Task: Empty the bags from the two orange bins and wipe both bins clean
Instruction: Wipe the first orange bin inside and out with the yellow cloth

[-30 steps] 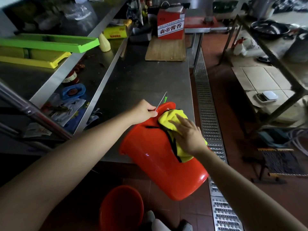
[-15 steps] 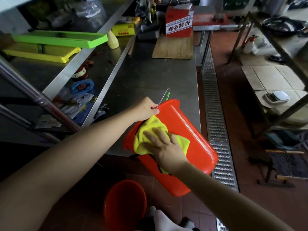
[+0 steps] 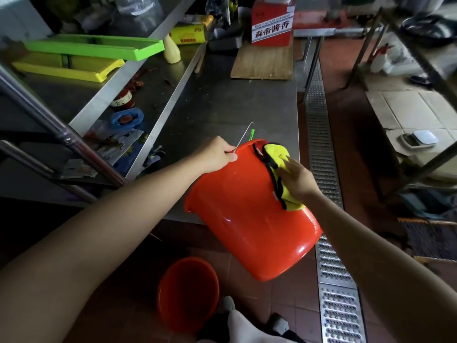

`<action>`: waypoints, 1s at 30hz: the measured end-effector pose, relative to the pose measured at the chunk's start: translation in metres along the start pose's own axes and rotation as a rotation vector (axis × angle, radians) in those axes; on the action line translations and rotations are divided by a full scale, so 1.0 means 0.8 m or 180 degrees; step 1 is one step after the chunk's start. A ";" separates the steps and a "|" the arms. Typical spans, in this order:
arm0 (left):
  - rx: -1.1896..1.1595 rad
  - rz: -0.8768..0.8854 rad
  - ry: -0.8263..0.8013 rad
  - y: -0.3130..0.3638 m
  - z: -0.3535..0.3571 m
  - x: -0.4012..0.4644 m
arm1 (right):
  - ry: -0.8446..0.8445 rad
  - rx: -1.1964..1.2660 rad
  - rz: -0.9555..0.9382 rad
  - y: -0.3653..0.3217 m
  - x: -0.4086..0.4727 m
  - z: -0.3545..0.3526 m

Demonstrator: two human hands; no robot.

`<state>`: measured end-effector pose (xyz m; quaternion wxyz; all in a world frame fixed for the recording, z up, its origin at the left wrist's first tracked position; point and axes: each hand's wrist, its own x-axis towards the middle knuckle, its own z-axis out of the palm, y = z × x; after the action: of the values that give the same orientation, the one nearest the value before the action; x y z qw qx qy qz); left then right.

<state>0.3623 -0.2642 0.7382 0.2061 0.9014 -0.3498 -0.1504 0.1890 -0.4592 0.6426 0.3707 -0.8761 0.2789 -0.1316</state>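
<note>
My right hand (image 3: 298,180) lies flat on the yellow cloth (image 3: 278,159), fingers straight and pressing it against the outer wall of the orange bin (image 3: 249,209), up near the rim at the far end. My left hand (image 3: 215,154) has its fingers curled round the bin's wire handle (image 3: 243,136) where it meets the rim, and that grip steadies the bin. The bin lies tilted on its side, its rim end resting on the near edge of the steel bench (image 3: 222,105) by the near right corner, its base hanging out over the floor toward me. The second orange bin (image 3: 188,293) stands upright on the tiled floor below, just in front of my feet; I cannot tell whether anything is in it. I judge this to be the wiping step, on the outside of the first bin, with no bag showing on it. The next move, I reckon, calls for drawing the cloth down the wall toward the base while my left hand turns the bin to bring up an unwiped side
</note>
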 end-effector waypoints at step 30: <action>0.0349 0.0173 0.0025 0.011 -0.006 -0.010 | -0.0098 -0.1499 -0.2123 -0.016 -0.152 0.020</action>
<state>0.3540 -0.2631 0.7478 0.1618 0.9021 -0.3811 -0.1219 0.1025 -0.3715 0.6384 0.1012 -0.9813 -0.0036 -0.1639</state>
